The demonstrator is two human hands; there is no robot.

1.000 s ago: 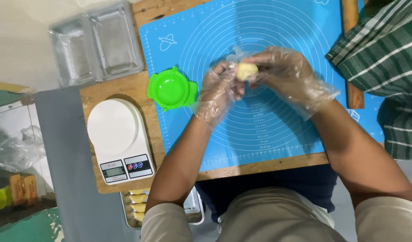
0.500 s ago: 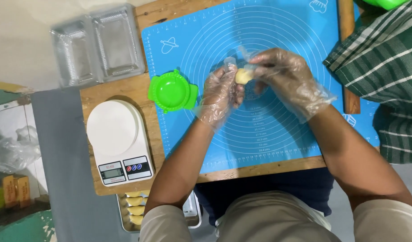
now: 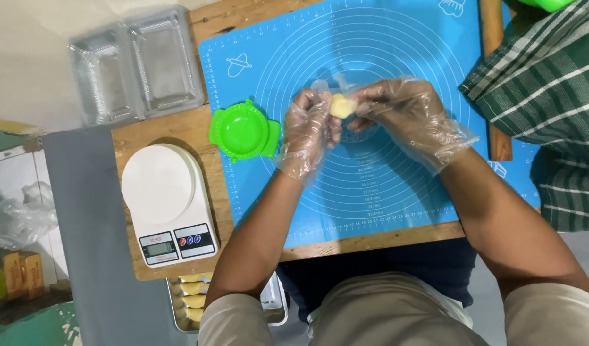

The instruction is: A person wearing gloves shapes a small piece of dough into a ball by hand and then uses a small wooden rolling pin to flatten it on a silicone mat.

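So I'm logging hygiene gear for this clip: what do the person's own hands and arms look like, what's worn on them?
Both the left hand and the right hand wear thin, clear, loose-fitting disposable plastic gloves, crinkled and baggy, ending just past the wrists. The forearms are bare: no sleeves, watch or jewellery show. The green striped sleeve at the right belongs to another person.

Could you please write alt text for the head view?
Two gloved hands, left hand and right hand, pinch a small yellow dough piece above a blue baking mat; a green dumpling mould and white kitchen scale sit left.
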